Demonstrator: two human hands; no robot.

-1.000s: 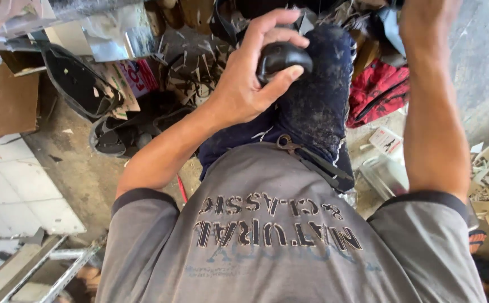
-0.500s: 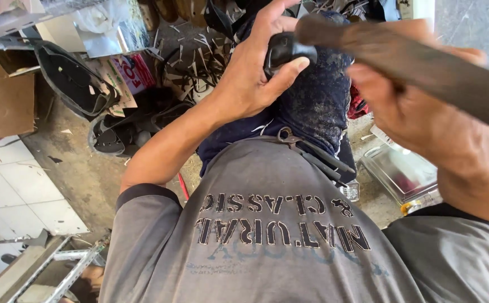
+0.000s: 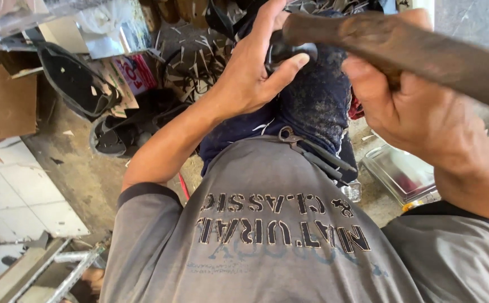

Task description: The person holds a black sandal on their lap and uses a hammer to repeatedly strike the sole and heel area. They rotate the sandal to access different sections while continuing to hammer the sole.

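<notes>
Over on the left, the clutter sits as it did a second ago: a cardboard box (image 3: 0, 101) against the wall, a black shoe upper (image 3: 73, 81) lying open on the concrete floor (image 3: 81, 174), and a dark rubber sole (image 3: 115, 137) just beside it. None of that has shifted.

The left hand (image 3: 250, 78) also keeps its place. Its fingers are curled round a small black rounded piece (image 3: 289, 51), thumb pressed under it, holding it down on the knee, which is covered in dark blue speckled cloth (image 3: 317, 106). A pair of pliers (image 3: 312, 154) lies in the lap just below, against the grey shirt (image 3: 267, 235).

What has changed is on the right. A second ago that arm was stretched up and away, the hand out of sight. Half a second ago it swung in with a brown wooden handle, and now the right hand (image 3: 407, 112) is closer and lower, fingers wrapped tight round the handle (image 3: 413, 47), whose far end sits right over the black piece. The tool's head I cannot make out. To my eye the work has gone from steadying the piece to striking or pressing it.

Beyond the right wrist a shallow metal tray (image 3: 401, 174) rests on the floor.
</notes>
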